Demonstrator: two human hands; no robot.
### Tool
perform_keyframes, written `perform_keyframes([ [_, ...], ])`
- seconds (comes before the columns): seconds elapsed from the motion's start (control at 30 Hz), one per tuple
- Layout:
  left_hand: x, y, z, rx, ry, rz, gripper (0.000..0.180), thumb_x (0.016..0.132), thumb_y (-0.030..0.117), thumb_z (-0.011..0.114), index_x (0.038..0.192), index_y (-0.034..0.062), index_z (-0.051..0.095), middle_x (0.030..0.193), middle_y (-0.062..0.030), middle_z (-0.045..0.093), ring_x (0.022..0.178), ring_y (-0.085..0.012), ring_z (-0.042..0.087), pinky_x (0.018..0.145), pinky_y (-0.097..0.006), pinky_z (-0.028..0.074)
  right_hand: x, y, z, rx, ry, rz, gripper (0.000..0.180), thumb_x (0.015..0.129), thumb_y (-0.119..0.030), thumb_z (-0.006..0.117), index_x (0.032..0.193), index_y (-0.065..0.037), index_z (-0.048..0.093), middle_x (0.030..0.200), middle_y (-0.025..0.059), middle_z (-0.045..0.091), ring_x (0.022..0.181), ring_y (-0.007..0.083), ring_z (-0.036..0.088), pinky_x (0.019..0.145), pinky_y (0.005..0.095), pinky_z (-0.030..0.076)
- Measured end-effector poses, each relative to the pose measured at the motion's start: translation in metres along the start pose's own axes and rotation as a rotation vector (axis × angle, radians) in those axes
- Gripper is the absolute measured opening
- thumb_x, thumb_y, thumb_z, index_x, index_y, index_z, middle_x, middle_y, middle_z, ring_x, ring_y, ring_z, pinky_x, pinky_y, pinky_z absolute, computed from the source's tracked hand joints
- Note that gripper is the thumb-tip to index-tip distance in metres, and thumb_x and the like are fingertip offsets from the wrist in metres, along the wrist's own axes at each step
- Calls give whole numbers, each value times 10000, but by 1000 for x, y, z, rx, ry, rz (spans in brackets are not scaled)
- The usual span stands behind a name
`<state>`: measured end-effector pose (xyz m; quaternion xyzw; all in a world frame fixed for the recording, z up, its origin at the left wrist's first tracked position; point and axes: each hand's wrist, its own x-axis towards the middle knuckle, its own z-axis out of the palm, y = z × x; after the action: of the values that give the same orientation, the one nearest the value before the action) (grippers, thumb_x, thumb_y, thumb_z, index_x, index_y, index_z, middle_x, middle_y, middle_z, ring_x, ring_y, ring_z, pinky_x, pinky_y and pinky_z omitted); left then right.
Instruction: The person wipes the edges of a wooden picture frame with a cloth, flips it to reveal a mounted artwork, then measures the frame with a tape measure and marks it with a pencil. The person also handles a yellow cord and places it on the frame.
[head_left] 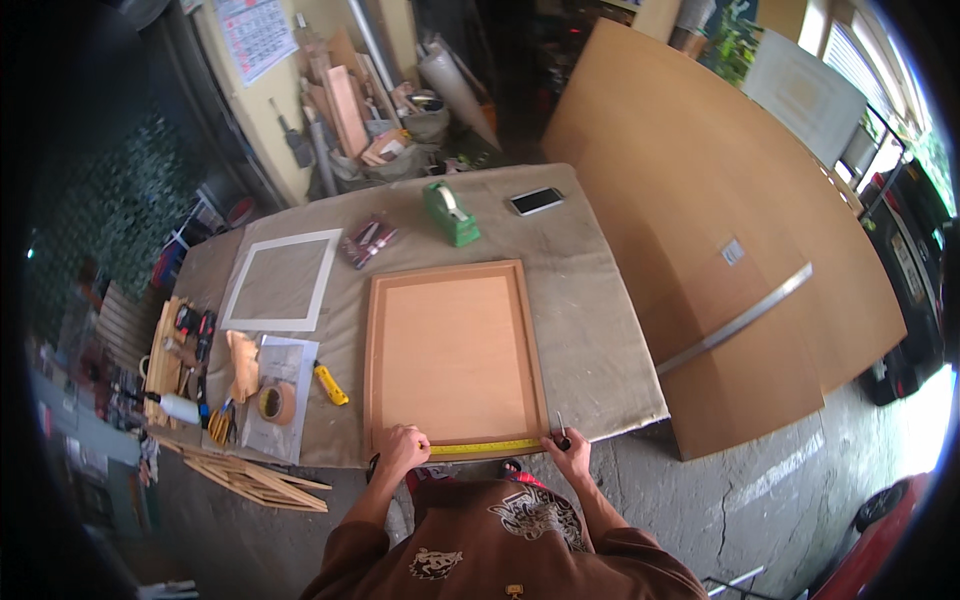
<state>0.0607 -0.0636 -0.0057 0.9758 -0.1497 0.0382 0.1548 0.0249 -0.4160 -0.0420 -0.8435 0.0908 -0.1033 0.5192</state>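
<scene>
A shallow wooden frame with a flat tan panel inside lies on the cloth-covered table in front of me. Along its near edge stretches the yellow blade of a tape measure. My left hand is closed on the blade at the frame's near left corner. At the near right corner my right hand grips the tape's other end, with something small and dark by its fingers. A thin pointed item sticks up beside that hand; its kind is unclear. Which hand has the tape's case I cannot tell.
Left of the frame lie a yellow utility knife, a tape roll, scissors and a white mat frame. Farther back are a green tape dispenser and a phone. Large brown boards lean at the right.
</scene>
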Motion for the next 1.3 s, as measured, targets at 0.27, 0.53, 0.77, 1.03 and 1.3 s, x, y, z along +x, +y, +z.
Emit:
perform_keyframes([
  [0.27,3,3,-7,25,-82,-54,35,582,175,662,576,204,679,666,-28,648,686,-246,630,618,-398,484,3,12,0,338,-82,246,175,769,-117,698,820,30,618,605,20,543,423,87,477,377,239,393],
  [0.53,0,5,-10,5,-117,-71,20,584,176,668,579,193,678,671,-22,650,667,-237,634,595,-387,484,0,9,3,479,12,285,166,822,-111,639,808,50,599,630,61,563,406,108,495,353,246,415],
  [0.77,2,5,-10,22,-100,-52,18,593,178,668,584,189,679,678,-24,650,657,-238,633,591,-384,484,2,2,0,500,18,321,176,848,-122,626,798,44,597,635,52,553,409,104,496,339,246,419],
  [1.03,1,-2,-6,-14,-112,-34,38,602,173,669,615,145,690,679,-44,637,666,-245,626,632,-382,492,4,10,4,523,-4,318,229,856,-173,638,814,48,597,637,65,564,395,112,486,326,244,399],
  [1.3,-4,-5,2,-26,-69,-42,16,590,174,674,594,160,681,675,-34,636,686,-252,625,622,-382,493,11,0,1,515,-19,363,243,845,-189,656,826,48,607,629,72,573,402,112,492,330,244,404],
])
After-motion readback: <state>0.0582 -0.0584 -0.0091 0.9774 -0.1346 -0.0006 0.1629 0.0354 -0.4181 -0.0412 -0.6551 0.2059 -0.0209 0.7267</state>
